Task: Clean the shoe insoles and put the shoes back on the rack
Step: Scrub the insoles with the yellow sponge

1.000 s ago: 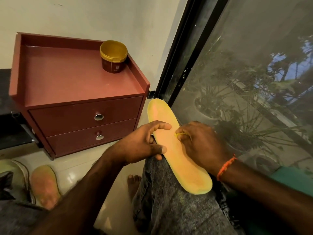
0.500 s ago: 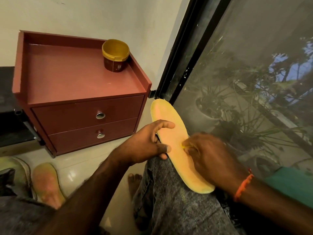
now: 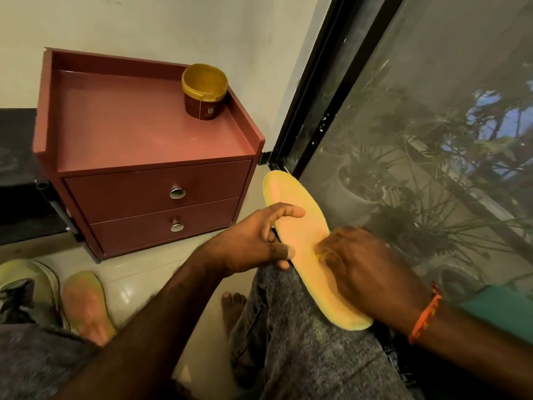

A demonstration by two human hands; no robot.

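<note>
A person is sitting with a yellow insole (image 3: 300, 238) lying lengthwise along the right thigh of their grey jeans (image 3: 302, 342), its toe end pointing away toward the black frame of a glass door (image 3: 326, 90). The left hand (image 3: 256, 241) is steadying the insole from its left edge — the index finger is stretching across the top surface while the thumb is tucking against the near edge, so this grip is pinching the insole. The right hand (image 3: 366, 267), wearing an orange thread bracelet (image 3: 425, 316) at the wrist, is pressing down on the middle of the insole with curled fingers closing on something small and yellow (image 3: 320, 255); what that item is cannot be told, as the hand is blurred. On the tiled floor (image 3: 150, 272) to the left, a second insole (image 3: 86, 304) is lying flat, pinkish in the middle with greenish edges, just beside a pale green shoe (image 3: 26, 281) at the left edge. Behind them a dark red two-drawer cabinet (image 3: 144, 168) is standing against the wall, and on its top, near the back right corner, a brown jar with a gold lid (image 3: 204, 95) is sitting upright. A bare foot (image 3: 232, 307) is showing on the floor between the legs — potted plants are visible through the glass on the right.
</note>
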